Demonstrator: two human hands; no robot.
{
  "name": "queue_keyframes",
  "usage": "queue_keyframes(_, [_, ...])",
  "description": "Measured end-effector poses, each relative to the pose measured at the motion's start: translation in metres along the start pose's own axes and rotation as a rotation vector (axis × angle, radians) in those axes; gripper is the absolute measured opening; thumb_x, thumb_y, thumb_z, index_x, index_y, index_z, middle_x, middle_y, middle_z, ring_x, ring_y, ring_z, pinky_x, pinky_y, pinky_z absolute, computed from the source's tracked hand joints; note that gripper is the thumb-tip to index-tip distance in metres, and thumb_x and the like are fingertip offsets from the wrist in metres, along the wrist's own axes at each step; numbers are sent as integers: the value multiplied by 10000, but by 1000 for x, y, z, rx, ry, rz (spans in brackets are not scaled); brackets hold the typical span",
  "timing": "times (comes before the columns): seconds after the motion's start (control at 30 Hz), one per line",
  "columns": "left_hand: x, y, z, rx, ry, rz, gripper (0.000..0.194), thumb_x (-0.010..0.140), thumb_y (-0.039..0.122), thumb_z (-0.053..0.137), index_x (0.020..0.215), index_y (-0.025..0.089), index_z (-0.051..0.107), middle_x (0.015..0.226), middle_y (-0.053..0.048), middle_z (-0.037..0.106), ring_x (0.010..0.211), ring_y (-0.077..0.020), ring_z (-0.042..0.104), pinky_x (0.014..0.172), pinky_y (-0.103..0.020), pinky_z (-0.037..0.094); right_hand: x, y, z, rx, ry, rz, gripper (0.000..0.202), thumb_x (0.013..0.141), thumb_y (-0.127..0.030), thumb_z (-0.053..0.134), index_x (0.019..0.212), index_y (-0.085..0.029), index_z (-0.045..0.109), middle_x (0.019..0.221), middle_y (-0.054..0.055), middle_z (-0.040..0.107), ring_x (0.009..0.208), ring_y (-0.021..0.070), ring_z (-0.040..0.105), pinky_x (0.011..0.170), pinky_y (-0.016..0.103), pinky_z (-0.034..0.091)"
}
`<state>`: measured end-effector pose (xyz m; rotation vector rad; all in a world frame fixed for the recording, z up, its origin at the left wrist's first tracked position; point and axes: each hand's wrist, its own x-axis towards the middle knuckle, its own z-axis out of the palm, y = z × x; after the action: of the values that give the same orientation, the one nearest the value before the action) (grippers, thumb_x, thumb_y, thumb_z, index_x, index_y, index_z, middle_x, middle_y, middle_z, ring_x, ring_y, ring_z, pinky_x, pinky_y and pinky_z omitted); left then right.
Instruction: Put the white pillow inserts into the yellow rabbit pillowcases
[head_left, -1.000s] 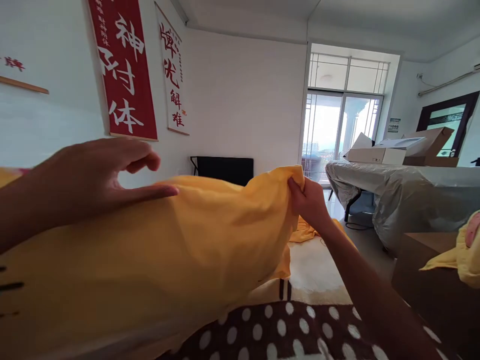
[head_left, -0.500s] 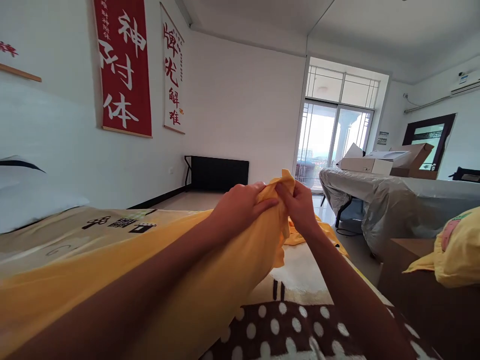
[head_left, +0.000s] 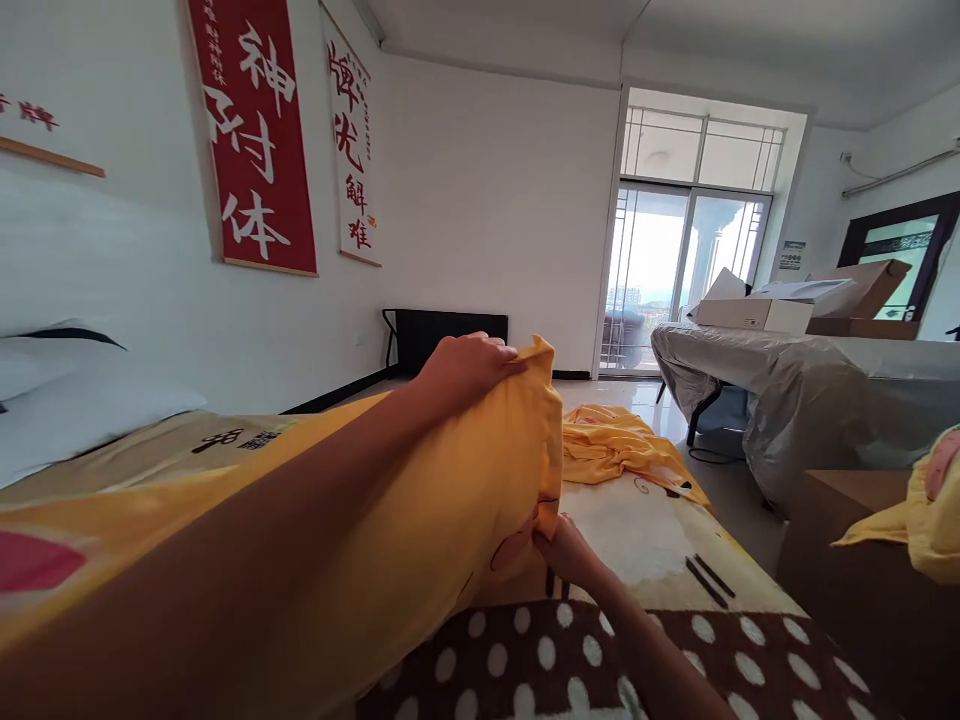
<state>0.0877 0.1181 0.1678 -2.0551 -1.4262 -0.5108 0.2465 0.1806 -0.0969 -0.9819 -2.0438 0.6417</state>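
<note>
Yellow cloth, lifted above the bed and spread between two grips, one high and one low. At its upper edge, left hand, fingers bent over the fabric and closed around it; cannot tell the placement of the thumb, out of sight. Below and slightly right of that grip, right hand, pinching the lower corner of the same cloth, fingertips partly covered by the hem. Between the two hands, a nearly upright creased edge. From the left grip back toward the near left, a long slope of the cloth under the forearm, with a pink patch well apart from the fingers.

Beyond the right hand, crumpled yellow fabric, apart from both grips. Around and under the right hand, cream blanket with dark paired stripes; nearer, a brown band with white dots. Far left of the left grip, white pillow with black trim. Past the left hand, low by the wall, black panel. Well right of the right hand, brown box under a pale yellow bundle; farther behind, plastic-covered table. Above and left of the left grip, red scroll on the wall.
</note>
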Motion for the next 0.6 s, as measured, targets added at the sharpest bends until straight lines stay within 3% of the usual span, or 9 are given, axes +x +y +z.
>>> queue_keyframes(0.13, [28,-11,14,38,24,-292,372,890,427,385,781,176,638,953,-114,647,896,-246,581,582,-278,289,0,-7,11,22,134,27,205,696,-155,386,497,-188,417,502,-5,472,548,131,435,513,231,291])
queue_keyframes(0.23, [41,-9,10,10,92,-391,442,913,465,292,890,184,632,900,-116,657,794,-239,582,604,-292,310,-3,-11,13,36,229,54,254,731,-205,347,479,-206,323,477,-7,397,529,129,382,491,241,245])
queue_keyframes(0.33, [47,-1,-5,-69,231,-366,516,894,567,283,807,175,607,730,-76,605,690,-200,513,613,-295,297,-5,-7,17,30,282,91,274,764,-226,319,491,-215,295,499,3,410,552,135,355,514,256,248])
queue_keyframes(0.4, [48,6,-13,-104,315,-301,549,876,616,300,678,169,551,608,-38,493,613,-161,431,608,-295,277,-5,2,18,20,261,116,270,755,-211,332,489,-217,286,493,4,413,555,136,345,523,261,251])
queue_keyframes(0.5, [46,13,-15,-102,334,-239,565,888,620,261,575,185,443,543,-2,336,551,-135,351,586,-297,246,-3,20,14,2,166,136,247,720,-167,363,481,-209,319,492,3,442,556,132,377,525,249,264])
queue_keyframes(0.6, [42,17,-7,-86,302,-254,553,907,584,220,564,194,410,535,-7,306,547,-149,367,566,-301,233,-2,37,5,-33,66,134,220,697,-122,382,487,-188,398,529,14,509,570,129,426,547,238,293])
